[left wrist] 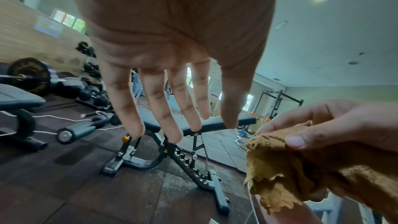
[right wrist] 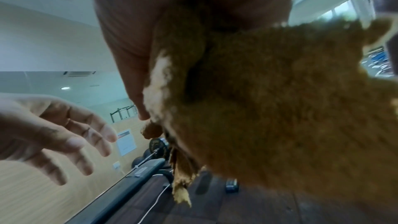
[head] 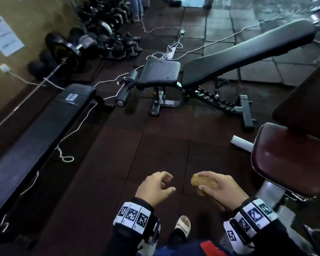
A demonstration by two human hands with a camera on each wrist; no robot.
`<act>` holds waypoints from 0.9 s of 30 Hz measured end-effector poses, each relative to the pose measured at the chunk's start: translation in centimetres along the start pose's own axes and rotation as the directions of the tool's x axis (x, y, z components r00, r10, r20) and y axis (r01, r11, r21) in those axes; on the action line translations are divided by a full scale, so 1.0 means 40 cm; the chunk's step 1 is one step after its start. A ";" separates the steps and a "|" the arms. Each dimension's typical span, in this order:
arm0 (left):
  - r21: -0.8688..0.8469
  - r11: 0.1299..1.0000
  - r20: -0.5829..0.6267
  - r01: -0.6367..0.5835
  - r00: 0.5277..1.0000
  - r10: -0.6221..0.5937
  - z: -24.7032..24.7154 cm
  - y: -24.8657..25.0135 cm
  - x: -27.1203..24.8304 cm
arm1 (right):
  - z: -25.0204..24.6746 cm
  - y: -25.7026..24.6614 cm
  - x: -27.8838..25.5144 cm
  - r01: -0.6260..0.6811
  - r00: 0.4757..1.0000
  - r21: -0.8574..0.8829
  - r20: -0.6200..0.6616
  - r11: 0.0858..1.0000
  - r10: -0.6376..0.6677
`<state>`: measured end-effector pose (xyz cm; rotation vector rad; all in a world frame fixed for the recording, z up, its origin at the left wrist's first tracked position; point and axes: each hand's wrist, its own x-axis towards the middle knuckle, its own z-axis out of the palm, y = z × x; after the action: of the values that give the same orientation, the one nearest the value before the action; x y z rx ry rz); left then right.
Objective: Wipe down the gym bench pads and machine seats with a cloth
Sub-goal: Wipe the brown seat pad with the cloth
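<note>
Head view: right hand (head: 218, 187) grips the bunched cloth (head: 199, 181).

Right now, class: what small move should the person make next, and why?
Probably carry the cloth right, onto the maroon seat. The right hand already grips it bunched, that pad lies closest, and the left hand hangs open, holding nothing.
</note>
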<state>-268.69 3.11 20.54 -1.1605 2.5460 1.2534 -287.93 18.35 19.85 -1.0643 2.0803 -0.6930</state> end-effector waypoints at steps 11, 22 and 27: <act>0.024 0.971 0.255 -0.239 0.941 0.225 -0.048 0.176 0.471 | -0.166 0.058 0.206 -0.239 0.935 0.114 -0.241 0.964 0.260; 0.095 0.802 0.551 -0.590 0.702 0.451 -0.078 0.420 0.936 | -0.295 0.075 0.352 -0.389 0.692 0.377 -0.483 0.841 0.537; 0.067 0.737 0.663 -0.673 0.581 0.472 0.005 0.532 1.019 | -0.343 0.112 0.355 -0.417 0.578 0.470 -0.523 0.778 0.626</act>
<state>-311.72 -12.99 19.06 0.2123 2.4892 0.9938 -306.70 10.74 20.44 0.0705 2.5800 -1.1240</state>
